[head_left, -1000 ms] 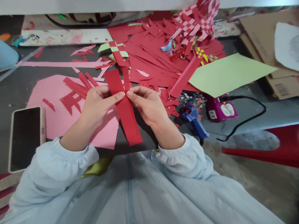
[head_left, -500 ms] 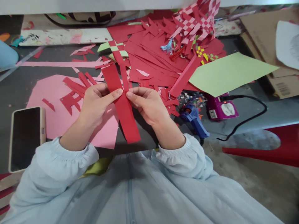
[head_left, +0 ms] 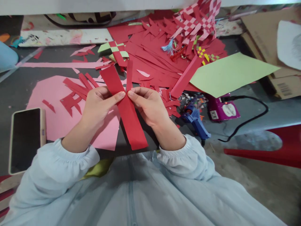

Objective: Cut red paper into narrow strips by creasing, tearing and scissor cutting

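Pink sheet (head_left: 60, 121), phone (head_left: 26, 138), glue gun (head_left: 196, 121) around the hands (head_left: 96, 102).

A dark tabletop (head_left: 25, 83) carries a phone (head_left: 25, 138) and a pink sheet (head_left: 47, 91) at left, red paper (head_left: 141, 56) at far centre, and a glue gun (head_left: 197, 121) and purple box (head_left: 219, 113) at right

Left fingers (head_left: 103, 91) pinched, right fingers (head_left: 142, 91) pinched — thumbs (head_left: 118, 97) nearly touching

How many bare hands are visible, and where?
2: the left hand, its thumb over the wide red paper strip; the right hand, at the strip's right edge.
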{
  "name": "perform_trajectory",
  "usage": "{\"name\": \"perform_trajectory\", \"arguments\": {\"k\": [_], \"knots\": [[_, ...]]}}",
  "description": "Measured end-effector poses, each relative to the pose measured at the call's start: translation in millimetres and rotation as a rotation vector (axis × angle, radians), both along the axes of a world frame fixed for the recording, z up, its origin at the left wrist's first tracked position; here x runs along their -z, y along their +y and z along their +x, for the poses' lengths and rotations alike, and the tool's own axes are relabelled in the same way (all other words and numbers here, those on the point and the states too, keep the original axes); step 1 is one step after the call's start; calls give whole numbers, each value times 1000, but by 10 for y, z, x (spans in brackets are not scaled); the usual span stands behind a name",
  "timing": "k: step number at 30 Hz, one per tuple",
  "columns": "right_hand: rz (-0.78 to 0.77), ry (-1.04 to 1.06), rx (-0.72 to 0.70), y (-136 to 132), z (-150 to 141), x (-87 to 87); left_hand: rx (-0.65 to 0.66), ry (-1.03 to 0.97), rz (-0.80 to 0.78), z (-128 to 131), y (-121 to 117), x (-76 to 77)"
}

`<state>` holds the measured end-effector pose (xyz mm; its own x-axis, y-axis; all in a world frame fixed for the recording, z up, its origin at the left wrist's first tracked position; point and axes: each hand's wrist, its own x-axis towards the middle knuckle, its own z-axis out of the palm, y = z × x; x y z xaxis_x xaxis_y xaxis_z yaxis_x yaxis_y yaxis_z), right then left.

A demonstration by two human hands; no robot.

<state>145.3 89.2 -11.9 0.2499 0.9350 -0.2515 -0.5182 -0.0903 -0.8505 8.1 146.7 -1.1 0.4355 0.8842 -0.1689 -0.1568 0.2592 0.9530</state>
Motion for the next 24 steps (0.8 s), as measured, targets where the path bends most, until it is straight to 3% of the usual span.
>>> {"name": "perform_trajectory", "arguments": {"k": [8,13,24], "knots": [[-12,-37,-68,-15,36,-5,-58,37,81,-11,22,-44],[18,-21,-46,-3,26,11,2,38,77,-23,35,-38],[-8,-6,5,-3,2,-8,-66,19,34,1,9,39]]}}
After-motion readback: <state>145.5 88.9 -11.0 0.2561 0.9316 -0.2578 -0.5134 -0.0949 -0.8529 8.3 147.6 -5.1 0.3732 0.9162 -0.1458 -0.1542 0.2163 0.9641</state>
